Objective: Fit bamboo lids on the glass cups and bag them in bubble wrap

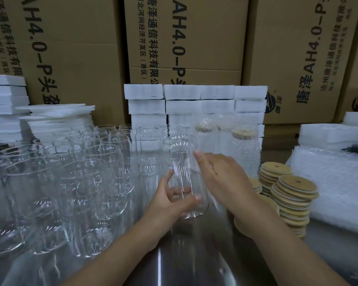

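We log printed cardboard boxes (194,38) across 12 o'clock, white foam blocks (182,100) stacked in front of them, foam sheets (6,100) piled at 9 o'clock, steel tabletop (194,265) at 6 o'clock.

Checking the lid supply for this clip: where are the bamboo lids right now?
Head view, right side: stacks of bamboo lids stand between the right hand and the bubble wrap.

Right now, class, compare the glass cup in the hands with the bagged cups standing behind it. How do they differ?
The held cup is bare, lidless and gripped by the left hand; the bagged cups stand upright, lidded, inside bubble wrap. Both are clear glass.
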